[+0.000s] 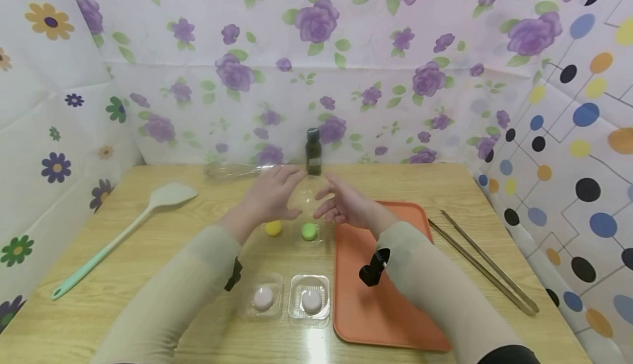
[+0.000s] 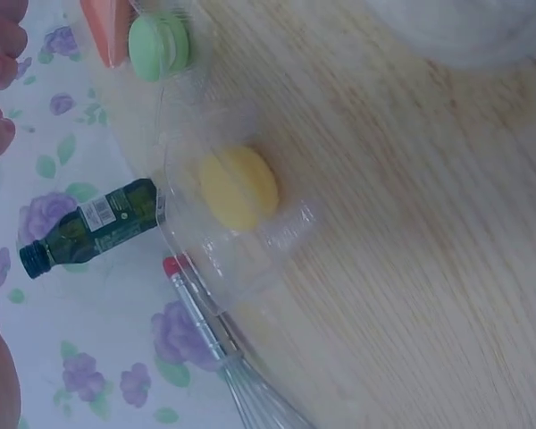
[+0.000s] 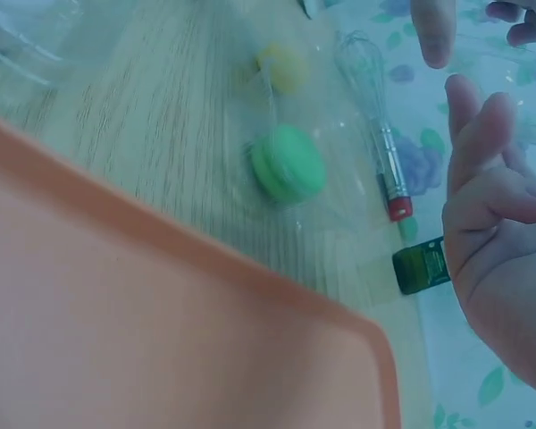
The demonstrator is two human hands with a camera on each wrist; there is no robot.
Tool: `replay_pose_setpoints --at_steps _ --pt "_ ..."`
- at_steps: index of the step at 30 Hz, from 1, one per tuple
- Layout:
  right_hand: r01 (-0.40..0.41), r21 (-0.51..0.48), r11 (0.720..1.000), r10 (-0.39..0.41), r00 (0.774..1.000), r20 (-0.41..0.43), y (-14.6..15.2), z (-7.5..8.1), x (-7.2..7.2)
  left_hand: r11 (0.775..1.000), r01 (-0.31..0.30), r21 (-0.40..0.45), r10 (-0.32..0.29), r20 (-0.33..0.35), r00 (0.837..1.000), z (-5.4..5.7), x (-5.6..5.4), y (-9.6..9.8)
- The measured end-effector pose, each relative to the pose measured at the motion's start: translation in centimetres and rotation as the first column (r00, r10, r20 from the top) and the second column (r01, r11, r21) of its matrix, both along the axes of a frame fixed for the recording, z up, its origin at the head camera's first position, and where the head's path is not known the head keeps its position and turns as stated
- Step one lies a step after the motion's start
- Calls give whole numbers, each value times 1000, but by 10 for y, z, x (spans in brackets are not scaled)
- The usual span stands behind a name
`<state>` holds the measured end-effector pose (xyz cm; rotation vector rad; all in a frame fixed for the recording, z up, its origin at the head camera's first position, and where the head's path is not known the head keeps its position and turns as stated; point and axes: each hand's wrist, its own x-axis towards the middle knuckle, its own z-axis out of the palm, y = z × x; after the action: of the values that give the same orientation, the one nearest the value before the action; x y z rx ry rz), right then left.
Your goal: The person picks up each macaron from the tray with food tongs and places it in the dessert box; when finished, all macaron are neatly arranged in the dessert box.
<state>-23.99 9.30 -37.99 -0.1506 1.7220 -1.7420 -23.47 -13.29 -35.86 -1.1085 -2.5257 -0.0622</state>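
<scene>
My left hand (image 1: pixel 271 194) and right hand (image 1: pixel 350 203) face each other over the back middle of the table. Between their fingertips is a clear plastic box (image 1: pixel 307 194), faint against the wood; the fingers and thumbs of both hands grip its sides. Just below the hands lie a yellow macaron (image 1: pixel 273 228) and a green macaron (image 1: pixel 309 231), each in clear plastic packaging. In the left wrist view, the yellow macaron (image 2: pixel 239 189) shows inside its clear box. The right wrist view has the green macaron (image 3: pixel 288 164) in front of the yellow one.
Two pale macarons in clear boxes (image 1: pixel 309 282) sit nearer the front. An orange tray (image 1: pixel 366 303) lies under the right forearm, with metal tongs (image 1: pixel 489 265) to its right. A dark bottle (image 1: pixel 314 152) and whisk (image 1: pixel 232 171) stand behind; a spatula (image 1: pixel 133 224) lies left.
</scene>
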Motion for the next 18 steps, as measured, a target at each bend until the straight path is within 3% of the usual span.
replay_pose_setpoints --at_steps 7,10,12,13,15,18 --pt "-41 32 999 40 999 21 -4 0 -1 999 17 -33 -18 -19 1000 0 5 1" --pt "-53 88 995 55 998 -24 -2 -2 -1 1000 10 -1 -10 52 999 0 7 0" --pt "-64 115 991 75 992 -99 1 -3 -1 999 -13 45 6 158 987 -1 7 -2" --pt "-67 141 988 89 984 -155 3 -4 -1 997 -32 68 17 223 975 -2 7 -3" --pt "-76 197 977 130 953 -275 7 -5 1 990 -79 114 33 364 931 -5 6 -5" --pt "-62 267 962 179 878 -443 10 -2 6 975 -139 171 18 567 824 -9 5 -8"
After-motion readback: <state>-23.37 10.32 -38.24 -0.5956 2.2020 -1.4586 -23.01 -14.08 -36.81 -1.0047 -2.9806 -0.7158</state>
